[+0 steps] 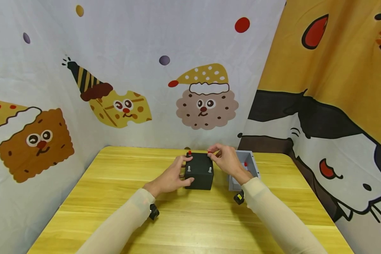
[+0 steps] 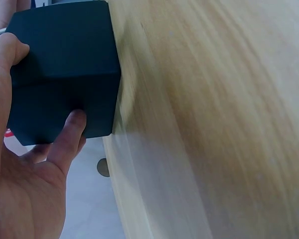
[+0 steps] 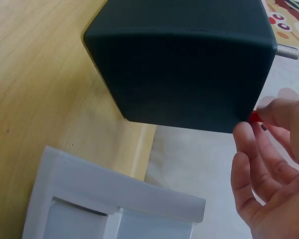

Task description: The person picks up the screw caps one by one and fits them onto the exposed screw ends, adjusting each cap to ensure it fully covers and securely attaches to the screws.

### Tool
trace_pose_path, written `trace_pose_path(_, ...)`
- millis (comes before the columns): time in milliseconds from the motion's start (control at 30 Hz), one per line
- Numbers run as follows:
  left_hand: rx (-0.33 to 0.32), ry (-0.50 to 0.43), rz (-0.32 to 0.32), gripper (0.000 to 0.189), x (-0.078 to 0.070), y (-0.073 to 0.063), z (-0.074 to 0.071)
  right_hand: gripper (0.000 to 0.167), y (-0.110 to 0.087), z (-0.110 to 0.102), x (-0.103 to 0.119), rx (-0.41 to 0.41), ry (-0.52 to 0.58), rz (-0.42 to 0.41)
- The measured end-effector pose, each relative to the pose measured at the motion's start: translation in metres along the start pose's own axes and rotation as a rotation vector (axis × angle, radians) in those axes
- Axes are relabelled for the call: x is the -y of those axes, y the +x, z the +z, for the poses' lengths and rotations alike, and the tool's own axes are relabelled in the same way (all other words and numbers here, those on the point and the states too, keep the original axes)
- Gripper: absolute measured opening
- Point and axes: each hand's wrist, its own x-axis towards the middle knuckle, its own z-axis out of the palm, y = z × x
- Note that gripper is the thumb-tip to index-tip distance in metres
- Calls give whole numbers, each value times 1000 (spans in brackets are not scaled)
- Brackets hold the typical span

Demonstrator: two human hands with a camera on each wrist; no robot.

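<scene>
A black box [image 1: 199, 171] stands on the table with metal studs on its top. The two front studs, a left one [image 1: 189, 169] and a right one [image 1: 210, 170], are bare. On the back left corner sits a small red cap [image 1: 189, 153]. My left hand [image 1: 174, 176] grips the box from its left side, the thumb against the front face. At the back right corner my right hand [image 1: 227, 160] pinches another small red cap [image 3: 254, 117] between thumb and fingers. The right wrist view shows that cap at the box's top edge; the stud under it is hidden.
Right of the box, partly behind my right wrist, is a grey tray [image 1: 256, 170] with a loose red cap [image 1: 246, 164] inside. The wooden table [image 1: 190, 225] ends at a printed cloth [image 1: 139, 42] behind and to the right.
</scene>
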Motion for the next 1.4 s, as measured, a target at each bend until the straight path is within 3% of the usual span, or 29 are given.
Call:
trace_pose_path(300,-1,-5,3,84,-4,2,0,12,1,2,-5,-35,4,-23)
trace_pose_path(667,1,-9,3,84,-2,4,3,7,-3,8,-8,-97,46,18)
trace_pose_path(967,1,-5,-14,84,-2,1,2,10,-4,14,-6,-104,58,47)
trace_pose_path(1233,8,12,8,84,-7,6,-2,10,-4,13,-6,-113,71,81)
trace_pose_path(1400,10,17,-7,84,-9,6,-3,12,-4,14,-6,-95,28,67)
